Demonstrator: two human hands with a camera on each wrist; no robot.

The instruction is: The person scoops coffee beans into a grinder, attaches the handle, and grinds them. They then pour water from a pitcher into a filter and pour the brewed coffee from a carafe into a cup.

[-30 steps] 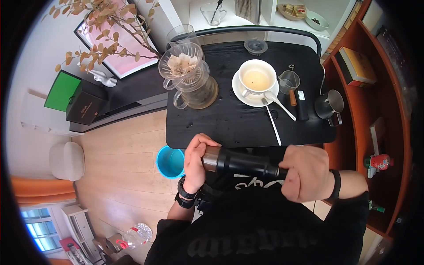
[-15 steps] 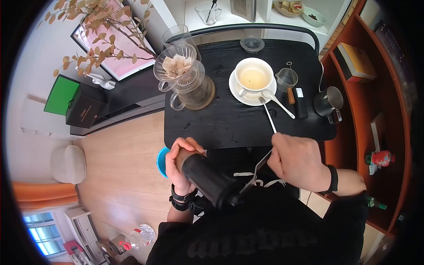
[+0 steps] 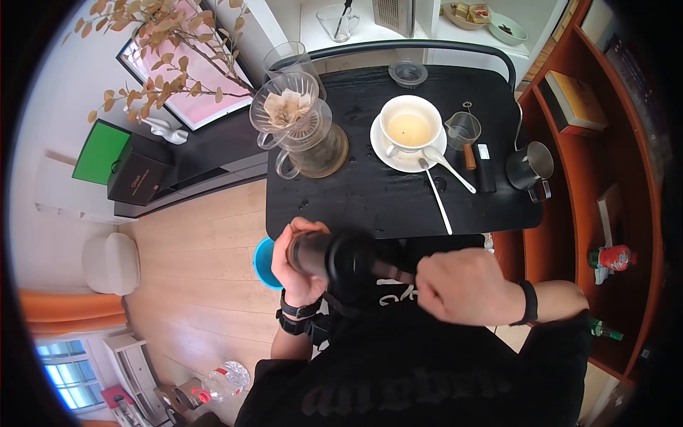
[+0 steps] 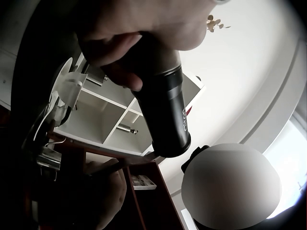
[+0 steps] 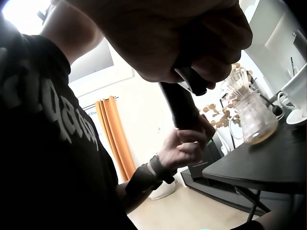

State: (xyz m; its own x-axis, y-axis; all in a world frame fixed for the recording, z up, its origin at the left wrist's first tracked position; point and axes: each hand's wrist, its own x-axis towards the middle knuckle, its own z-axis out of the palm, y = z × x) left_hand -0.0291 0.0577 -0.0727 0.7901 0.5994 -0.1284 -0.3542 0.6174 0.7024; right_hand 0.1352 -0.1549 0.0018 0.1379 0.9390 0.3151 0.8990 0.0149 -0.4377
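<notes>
A black hand coffee grinder [image 3: 334, 257] is held over the lap, near the front edge of the black table [image 3: 341, 206]. My left hand [image 3: 295, 269] grips its body, fingers wrapped round it. From its end a crank handle [image 3: 393, 272] reaches across to my right hand [image 3: 469, 288], which grips the crank's end, hiding the knob. In the left wrist view the dark barrel of the grinder [image 4: 165, 115] slants down from my left hand [image 4: 144, 24]. The right wrist view shows my curled right hand [image 5: 196, 43] above the grinder.
A glass dripper with a paper filter [image 3: 288, 107] sits on a glass server [image 3: 316, 153] at the table's left. A white cup [image 3: 410, 122] on a saucer, spoons, a small glass pitcher [image 3: 464, 129] and a metal jug [image 3: 530, 168] stand right. Below is a blue bucket [image 3: 265, 265].
The crank has turned round the grinder, my right hand swinging away and back with it. The grinder has tipped and shifted left with my left hand. The things on the table have stayed put.
</notes>
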